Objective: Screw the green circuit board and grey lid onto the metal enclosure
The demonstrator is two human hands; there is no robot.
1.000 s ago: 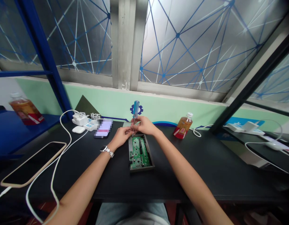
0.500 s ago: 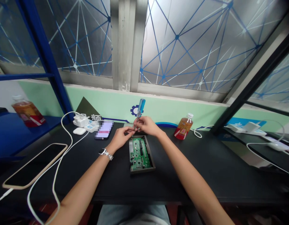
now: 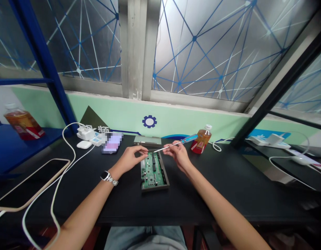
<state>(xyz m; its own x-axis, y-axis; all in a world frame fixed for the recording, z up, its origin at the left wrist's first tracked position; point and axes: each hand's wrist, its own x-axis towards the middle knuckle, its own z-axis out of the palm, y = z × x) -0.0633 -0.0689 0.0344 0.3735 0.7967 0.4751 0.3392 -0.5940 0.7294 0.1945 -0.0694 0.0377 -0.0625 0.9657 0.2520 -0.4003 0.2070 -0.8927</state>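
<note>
A green circuit board [image 3: 151, 169] lies in an open dark case [image 3: 165, 173] on the black table [image 3: 228, 187]. My right hand [image 3: 179, 153] holds a blue-handled screwdriver [image 3: 176, 143] tilted almost flat, its tip pointing left over the board's far end. My left hand [image 3: 131, 159], with a watch on the wrist, rests at the board's far left corner with thumb and fingers pinched together; what they hold, if anything, is too small to make out. A grey cover plate [image 3: 147, 140] lies just behind the board.
An orange drink bottle [image 3: 201, 140] stands right of the screwdriver. A phone [image 3: 112, 142], white chargers [image 3: 85, 133] and an earbud case [image 3: 83, 144] sit at the back left. A large dark phone [image 3: 27, 184] on a white cable [image 3: 56, 194] lies at the left.
The screwdriver has gone from upright over the board's far edge to nearly flat, and my right hand has moved right. The grey cover plate behind the board has come into view.
</note>
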